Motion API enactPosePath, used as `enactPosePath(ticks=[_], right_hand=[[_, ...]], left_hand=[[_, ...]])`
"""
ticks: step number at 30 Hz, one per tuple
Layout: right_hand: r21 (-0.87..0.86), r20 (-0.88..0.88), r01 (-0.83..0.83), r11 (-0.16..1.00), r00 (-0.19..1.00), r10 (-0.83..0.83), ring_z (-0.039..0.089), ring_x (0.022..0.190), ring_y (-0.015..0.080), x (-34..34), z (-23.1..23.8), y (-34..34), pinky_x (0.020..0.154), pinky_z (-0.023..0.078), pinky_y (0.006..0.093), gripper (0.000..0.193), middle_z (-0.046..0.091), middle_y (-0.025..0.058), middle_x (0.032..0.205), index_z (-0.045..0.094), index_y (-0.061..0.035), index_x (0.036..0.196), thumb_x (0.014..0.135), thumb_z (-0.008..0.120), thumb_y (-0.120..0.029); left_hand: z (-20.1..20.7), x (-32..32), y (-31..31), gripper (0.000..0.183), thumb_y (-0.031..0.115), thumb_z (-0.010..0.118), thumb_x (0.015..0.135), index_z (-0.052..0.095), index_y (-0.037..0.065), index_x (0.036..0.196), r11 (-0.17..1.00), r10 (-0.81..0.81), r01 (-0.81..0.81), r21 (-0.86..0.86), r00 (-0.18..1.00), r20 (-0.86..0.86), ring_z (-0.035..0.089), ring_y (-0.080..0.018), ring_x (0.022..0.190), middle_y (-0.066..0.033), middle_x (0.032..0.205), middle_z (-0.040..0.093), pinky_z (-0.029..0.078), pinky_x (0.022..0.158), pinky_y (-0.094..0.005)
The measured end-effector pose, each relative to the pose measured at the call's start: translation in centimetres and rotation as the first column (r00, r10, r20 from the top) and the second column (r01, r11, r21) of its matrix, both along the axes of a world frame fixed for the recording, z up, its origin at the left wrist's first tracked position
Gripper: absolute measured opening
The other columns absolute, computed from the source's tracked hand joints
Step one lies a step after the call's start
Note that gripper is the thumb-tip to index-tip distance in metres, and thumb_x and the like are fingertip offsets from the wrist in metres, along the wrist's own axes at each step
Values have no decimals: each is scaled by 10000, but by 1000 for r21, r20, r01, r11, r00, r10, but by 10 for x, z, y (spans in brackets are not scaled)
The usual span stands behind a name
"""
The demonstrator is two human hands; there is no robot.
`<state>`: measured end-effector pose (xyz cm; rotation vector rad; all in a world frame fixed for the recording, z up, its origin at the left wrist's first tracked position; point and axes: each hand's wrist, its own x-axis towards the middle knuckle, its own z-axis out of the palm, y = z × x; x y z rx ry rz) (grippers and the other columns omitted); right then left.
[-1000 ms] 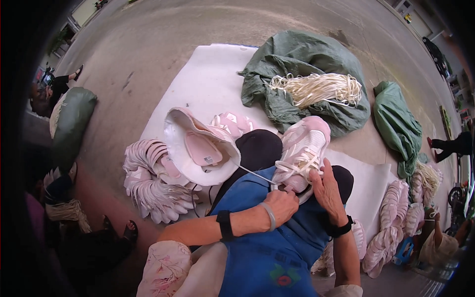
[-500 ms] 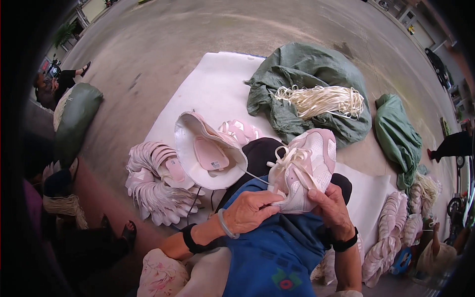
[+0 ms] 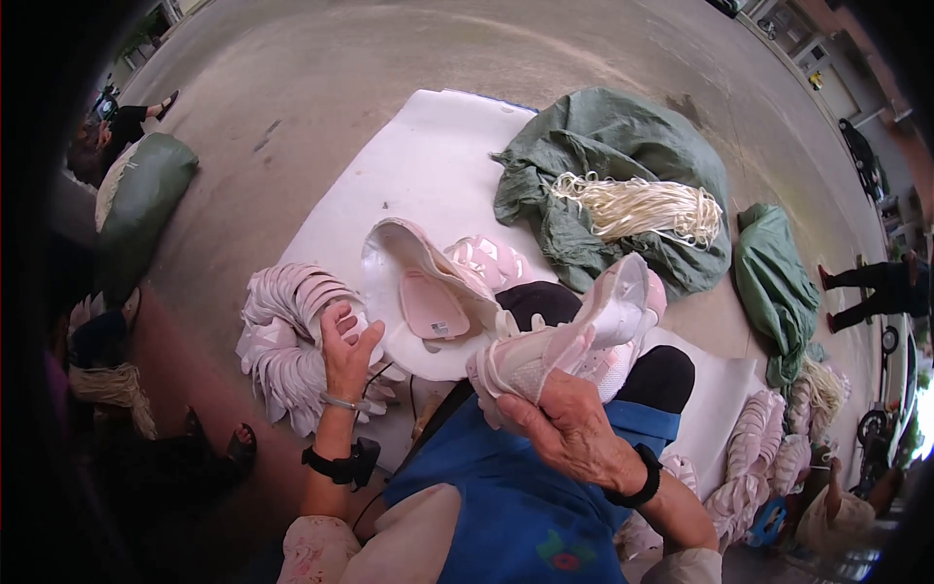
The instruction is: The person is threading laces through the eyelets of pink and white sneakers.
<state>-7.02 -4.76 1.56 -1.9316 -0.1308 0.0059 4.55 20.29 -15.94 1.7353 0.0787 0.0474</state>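
Note:
My right hand (image 3: 564, 428) grips a pink-and-white shoe upper (image 3: 511, 365) with a cream lace, tilted over my lap with its opening showing. Away to the left, my left hand (image 3: 345, 355) is raised with its fingers apart and nothing in it. It is beside a curved stack of nested pink shoe uppers (image 3: 277, 336); whether it touches them I cannot tell. Between my hands stands a white, bowl-like flared piece (image 3: 384, 282) with a pink oval pad (image 3: 428, 307) inside. Just behind that piece lie more pink-and-white uppers (image 3: 491, 258).
A cream lace bundle (image 3: 647, 206) rests on a green sack (image 3: 623, 127) beyond my knees. White sheeting (image 3: 389, 165) covers the ground. Another green sack (image 3: 773, 282) and stacked uppers (image 3: 749, 448) are at the right. People sit at the left; someone stands far right.
My left hand has let go of the shoe upper and moved left to the curved stack. My right hand has turned the upper over and shifted it left.

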Motion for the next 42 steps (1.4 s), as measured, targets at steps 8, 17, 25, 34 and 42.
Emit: enactPosePath(ticks=[8,17,25,34,42], right_hand=[[-7,58,62,998,996,-61,583,742,390,44,15,18,671,475,400,182,591,212,874,594,25,1066,903,544,-39],[-229,-38,-151,962,988,146,573,840,436,78,-26,48,773,466,445,276,583,234,909,541,35,1101,859,595,-86],[-403,37,-104,909,991,130,609,888,429,57,-47,40,742,504,431,306,633,249,1013,545,51,1178,915,531,-103],[-440,67,-257,861,946,317,573,855,468,95,-113,46,742,469,502,611,567,289,973,362,41,1358,816,617,-76],[-427,35,-242,871,958,283,556,965,442,55,-75,47,824,471,458,557,552,258,1083,420,5,1323,823,643,-98]], left_hand=[[42,40,-32,489,370,515,930,629,-104,964,907,-295,348,236,926,-234,662,-372,760,-271,798,657,490,713,-425],[51,22,-43,356,252,462,968,572,13,1208,740,-588,503,446,806,65,614,-403,934,-255,1056,601,502,823,-438],[57,15,-46,358,218,458,967,539,24,1256,782,-533,388,487,822,201,612,-401,953,-250,1048,608,514,815,-438],[14,51,-39,476,351,419,994,452,41,1352,637,-693,669,383,714,-94,596,-357,1060,-248,1182,585,495,869,-415],[43,31,-60,557,442,495,954,499,-34,1243,842,-452,449,300,890,-63,608,-410,993,-329,1103,576,493,840,-421]])
